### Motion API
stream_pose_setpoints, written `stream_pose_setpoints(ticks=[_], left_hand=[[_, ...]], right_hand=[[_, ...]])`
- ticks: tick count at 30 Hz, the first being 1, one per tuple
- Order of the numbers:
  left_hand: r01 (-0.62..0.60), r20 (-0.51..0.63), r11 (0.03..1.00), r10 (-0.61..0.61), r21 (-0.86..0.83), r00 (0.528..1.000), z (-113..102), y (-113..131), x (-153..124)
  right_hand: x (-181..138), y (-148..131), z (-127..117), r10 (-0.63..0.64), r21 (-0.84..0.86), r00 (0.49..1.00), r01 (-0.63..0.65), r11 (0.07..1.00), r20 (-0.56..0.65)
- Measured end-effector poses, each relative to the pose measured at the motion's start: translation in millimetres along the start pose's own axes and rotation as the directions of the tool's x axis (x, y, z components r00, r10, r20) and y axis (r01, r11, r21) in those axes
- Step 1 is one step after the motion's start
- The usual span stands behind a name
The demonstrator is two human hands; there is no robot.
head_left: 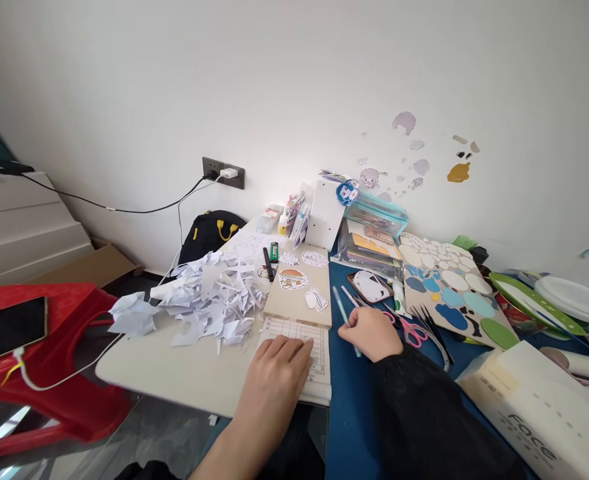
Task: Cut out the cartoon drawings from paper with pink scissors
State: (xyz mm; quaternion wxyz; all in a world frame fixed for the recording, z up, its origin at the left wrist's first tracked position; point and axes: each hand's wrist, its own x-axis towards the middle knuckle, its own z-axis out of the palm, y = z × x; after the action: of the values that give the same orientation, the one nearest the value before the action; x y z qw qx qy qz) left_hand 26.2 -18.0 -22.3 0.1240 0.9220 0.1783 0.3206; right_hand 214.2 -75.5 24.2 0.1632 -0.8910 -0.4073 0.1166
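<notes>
My left hand (279,370) lies fairly flat on a printed form pad (319,347), fingers stretched out and holding nothing. The pad rests at the near edge of a wooden board (289,310), which carries paper cutouts, among them a burger drawing (293,279). Over the blue tabletop, my right hand (374,333) has thumb and fingers pinched on a slim light-blue pen (339,305). Beside that hand are pink-handled scissors (414,332) and another thin pen (349,295). Beyond it sits a dark-framed case with a white cutout (369,285).
Paper scraps (214,293) are heaped on the left of the white table (174,373). Black tweezers (432,327), a board of coloured shapes (449,293) and a tissue pack (539,407) lie right. A red stool (74,393) holds a charging phone (18,327).
</notes>
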Motion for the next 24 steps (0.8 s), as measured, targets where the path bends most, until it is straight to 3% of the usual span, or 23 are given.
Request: stream_pose_setpoints(ticks=[4,7,10,16,20,22,23,24], left_hand=[[0.095,-0.062,0.995,-0.096,-0.024,0.993,-5.1,-0.5,-15.9],[0.142,-0.132,0.986,-0.153,-0.089,0.979,-15.2,5.1,-28.8],[0.073,-0.114,0.982,-0.093,-0.173,0.989,-24.3,16.3,-34.4],[-0.006,0.003,0.959,0.007,-0.284,1.0,-31.0,33.3,-22.1],[-0.067,-0.03,0.955,0.06,-0.289,0.998,-46.2,29.5,-20.8],[-0.066,-0.089,0.967,0.046,-0.247,0.995,-54.7,21.9,-26.9],[-0.069,-0.18,0.973,0.029,-0.219,0.983,-57.2,17.1,-30.3],[0.02,-0.08,0.984,-0.034,-0.18,0.996,-57.9,12.1,-32.9]], right_hand=[[-25.4,7.3,-11.0,-0.099,0.347,0.995,0.09,0.934,0.009],[-52.1,1.6,-8.7,-0.203,0.612,0.979,0.152,0.776,0.014],[-75.0,-15.7,4.9,-0.233,0.764,0.973,0.155,0.627,-0.007],[-97.5,-44.7,30.1,-0.183,0.883,0.978,0.17,0.437,-0.098],[-91.7,-26.8,11.3,-0.068,0.89,0.965,0.261,0.374,-0.255],[-85.9,-9.5,-6.8,0.027,0.857,0.912,0.374,0.354,-0.409],[-83.9,-2.2,-14.4,0.085,0.832,0.871,0.427,0.354,-0.483],[-82.9,2.7,-19.3,0.12,0.811,0.843,0.451,0.373,-0.524]])
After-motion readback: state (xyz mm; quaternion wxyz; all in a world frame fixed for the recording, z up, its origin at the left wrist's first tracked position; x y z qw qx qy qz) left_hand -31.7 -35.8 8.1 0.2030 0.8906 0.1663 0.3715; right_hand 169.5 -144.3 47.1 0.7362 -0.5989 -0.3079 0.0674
